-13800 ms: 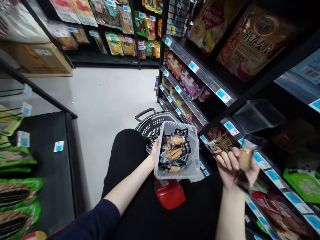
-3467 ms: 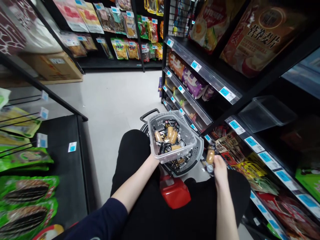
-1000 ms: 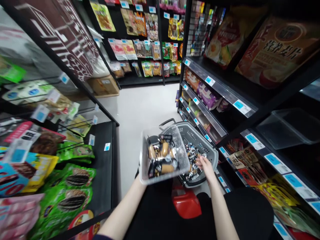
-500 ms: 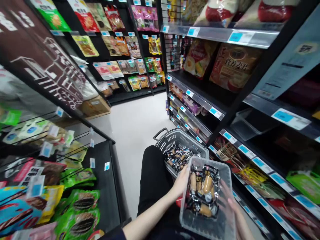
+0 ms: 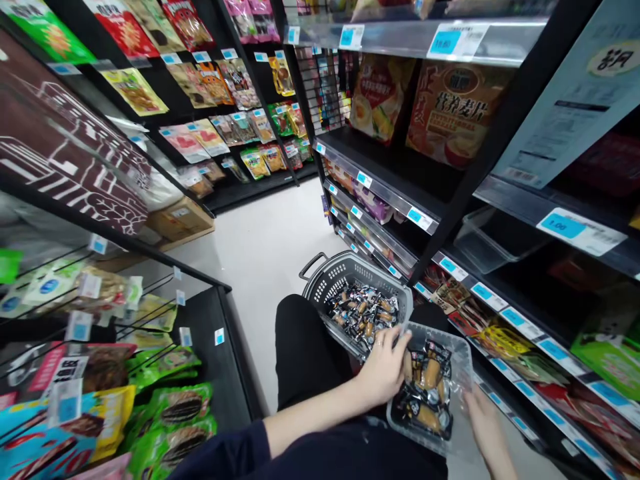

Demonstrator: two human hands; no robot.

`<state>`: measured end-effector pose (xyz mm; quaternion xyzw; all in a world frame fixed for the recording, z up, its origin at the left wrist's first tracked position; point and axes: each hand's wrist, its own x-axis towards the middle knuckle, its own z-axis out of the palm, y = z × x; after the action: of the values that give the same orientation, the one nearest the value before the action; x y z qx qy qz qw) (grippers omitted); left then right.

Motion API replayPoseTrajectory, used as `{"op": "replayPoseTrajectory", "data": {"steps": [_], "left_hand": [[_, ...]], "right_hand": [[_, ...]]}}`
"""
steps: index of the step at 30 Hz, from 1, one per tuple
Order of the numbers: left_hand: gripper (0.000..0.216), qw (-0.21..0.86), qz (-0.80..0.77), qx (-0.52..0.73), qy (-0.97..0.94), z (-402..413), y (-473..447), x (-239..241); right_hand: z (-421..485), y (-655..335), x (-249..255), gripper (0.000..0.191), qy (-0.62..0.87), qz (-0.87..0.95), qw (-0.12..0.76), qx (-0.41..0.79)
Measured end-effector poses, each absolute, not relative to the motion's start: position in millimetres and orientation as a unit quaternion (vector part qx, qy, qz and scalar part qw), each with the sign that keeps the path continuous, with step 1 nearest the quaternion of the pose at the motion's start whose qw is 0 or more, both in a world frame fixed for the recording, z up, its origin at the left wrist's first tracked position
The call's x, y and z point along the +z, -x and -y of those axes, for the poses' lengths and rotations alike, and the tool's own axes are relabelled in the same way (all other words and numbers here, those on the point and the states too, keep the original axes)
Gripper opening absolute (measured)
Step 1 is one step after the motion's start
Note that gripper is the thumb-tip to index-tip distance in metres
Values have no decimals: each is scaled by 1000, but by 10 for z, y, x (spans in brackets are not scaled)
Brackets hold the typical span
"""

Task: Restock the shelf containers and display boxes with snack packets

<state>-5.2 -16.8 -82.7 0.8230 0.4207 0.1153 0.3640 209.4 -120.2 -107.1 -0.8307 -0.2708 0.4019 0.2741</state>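
Plastic tub is between the two hands: left hand grips its left rim near the upper corner, fingers bent over the edge; right hand is against the right wall, but can't tell how tightly it's closed, fingertips partly lost behind the plastic. Tub holds a small heap of wrapped snacks, mostly toward the left-hand side, bare base showing nearer the right hand. Just beyond the left hand's fingertips: gray basket, bottom covered with a bigger pile of similar-looking packets, handle at the far-left end. Materials: tub is see-through, thin-walled, rectangular with rounded corners; basket is rigid plastic, oval-ish, walls perforated with small slots. Wrappers are glossy crinkled film, black plus transparent, with tan oblong pieces visible inside. Tub sits low, tilted toward the wearer, over the lap, right of the bent black-trousered knee. Beyond the right hand, to the upper right: another see-through bin on a black shelf.
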Motion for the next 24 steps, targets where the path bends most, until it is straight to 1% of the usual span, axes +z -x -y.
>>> {"op": "replayPoseTrajectory", "data": {"steps": [2, 4, 7, 10, 12, 14, 16, 19, 21, 23, 24], "left_hand": [[41, 251, -408, 66, -875, 78, -68, -763], [30, 190, -429, 8, -883, 12, -204, -796], [26, 172, -456, -23, -873, -35, -345, -954], [23, 180, -457, -9, -871, -52, -344, -1049], [24, 198, -445, 18, -873, -65, -291, -1023], [25, 271, -424, 92, -859, -88, -236, -937], [24, 394, -419, 199, -793, -126, -206, -813], [30, 612, -431, 317, -582, -215, -197, -588], [34, 743, -409, 352, -396, -288, -177, -421], [35, 849, -346, 338, -214, -350, -116, -253], [32, 882, -312, 320, -147, -370, -70, -178]], "right_hand": [[1150, -2081, -1017, 61, 858, 290, 196, 377], [1102, -2016, -956, 56, 871, 302, 145, 359], [1069, -1866, -865, 54, 876, 319, 112, 344], [1081, -1750, -799, 56, 878, 333, 91, 333], [1107, -1730, -792, 56, 880, 332, 81, 330], [1146, -1757, -824, 55, 879, 322, 83, 341], [1192, -1813, -883, 56, 874, 307, 97, 364], [1245, -1896, -978, 58, 862, 295, 130, 392], [1258, -1933, -1027, 61, 856, 293, 142, 401], [1255, -1960, -1068, 65, 852, 290, 144, 411], [1251, -1973, -1087, 68, 850, 288, 143, 417]]}}
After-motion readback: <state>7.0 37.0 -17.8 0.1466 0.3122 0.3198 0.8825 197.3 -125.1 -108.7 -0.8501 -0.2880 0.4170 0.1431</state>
